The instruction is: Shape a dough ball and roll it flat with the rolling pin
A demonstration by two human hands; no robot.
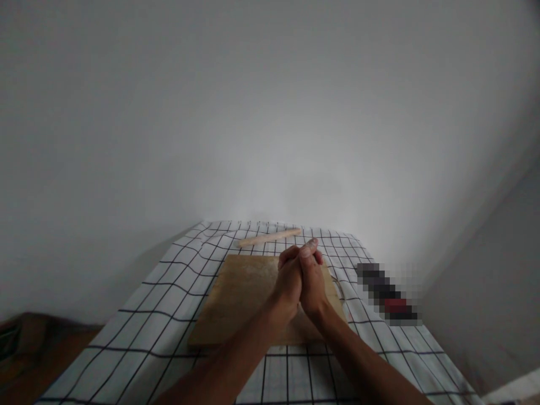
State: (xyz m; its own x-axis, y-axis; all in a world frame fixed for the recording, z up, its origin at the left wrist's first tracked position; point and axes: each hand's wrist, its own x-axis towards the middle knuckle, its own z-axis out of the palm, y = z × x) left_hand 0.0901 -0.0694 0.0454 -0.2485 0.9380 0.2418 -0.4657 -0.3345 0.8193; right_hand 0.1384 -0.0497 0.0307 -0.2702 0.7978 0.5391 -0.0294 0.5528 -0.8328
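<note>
Above the right half of a wooden board (236, 304), my left hand (289, 280) and my right hand (312, 281) are pressed palm to palm. The fingers of both are closed round each other, thumbs on top. Whatever lies between the palms, if anything, is hidden. Pale powder marks the thumb and fingertips, and a whitish dusting shows on the board near its far edge. Beyond the board lies a pale wooden rolling pin (270, 237), set slightly aslant and touched by neither hand.
A white tablecloth with black grid lines (169, 315) covers the table, which meets a plain grey wall (270, 112). On the right side lies a pixelated dark object with a red patch (390, 295). A thin curved loop (340, 288) shows beside the board's right edge.
</note>
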